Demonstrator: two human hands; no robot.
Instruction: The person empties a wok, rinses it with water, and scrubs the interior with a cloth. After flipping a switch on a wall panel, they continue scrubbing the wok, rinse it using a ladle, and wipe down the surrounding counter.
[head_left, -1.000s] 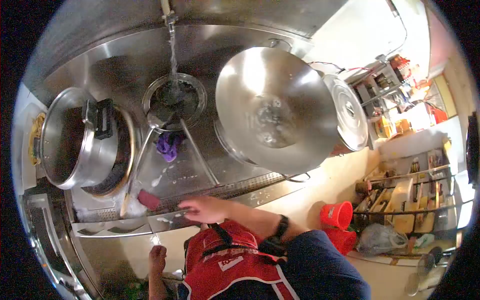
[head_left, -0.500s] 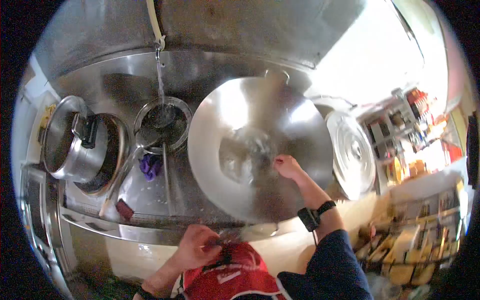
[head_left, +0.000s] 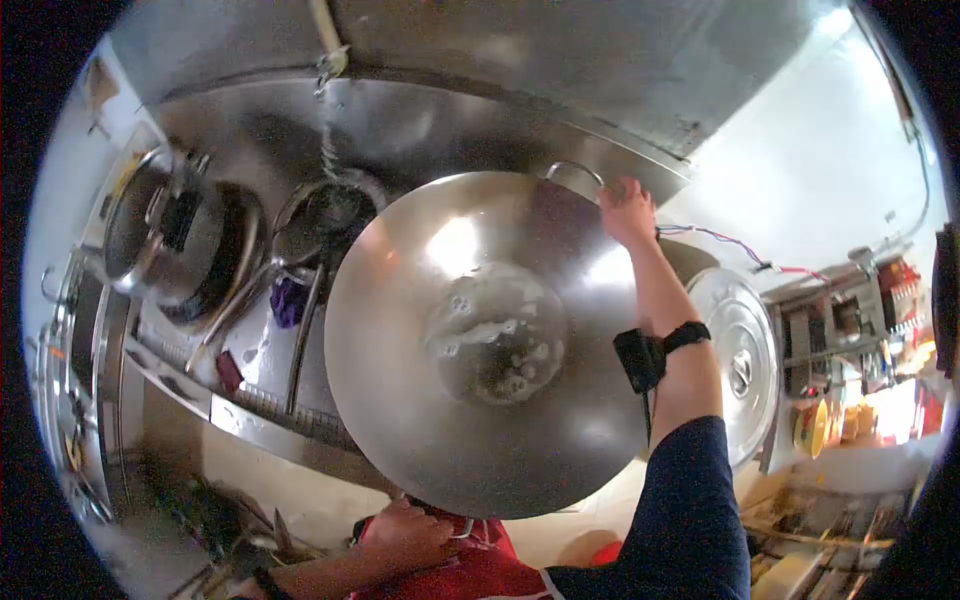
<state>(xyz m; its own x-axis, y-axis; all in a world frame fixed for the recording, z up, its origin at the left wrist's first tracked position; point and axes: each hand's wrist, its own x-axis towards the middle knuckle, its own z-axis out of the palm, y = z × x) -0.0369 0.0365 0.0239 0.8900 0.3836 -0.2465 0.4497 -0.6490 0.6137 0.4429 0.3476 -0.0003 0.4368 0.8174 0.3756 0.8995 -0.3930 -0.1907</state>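
Note:
A large steel wok (head_left: 390, 400) fills the middle of the head view, with a little foamy water (head_left: 500, 345) in its bottom. My right hand (head_left: 628, 210) is closed over its far right rim, just beside the far loop handle (head_left: 574, 172). At the near side, my left hand (head_left: 408, 537) is closed at the wok's edge by the near loop handle (head_left: 463, 528); the wok partly hides those fingers.
Water runs from a tap (head_left: 328, 68) into a round pan (head_left: 372, 187) at left. Nearby are a big pot (head_left: 190, 250), a purple cloth (head_left: 288, 300) and a dark red scrubber (head_left: 229, 371). A steel lid (head_left: 740, 372) and a rack of goods (head_left: 850, 330) stand right.
My right hand has gone from inside the wok to its far rim. The wok has come closer to my body, and my left hand now meets its near edge.

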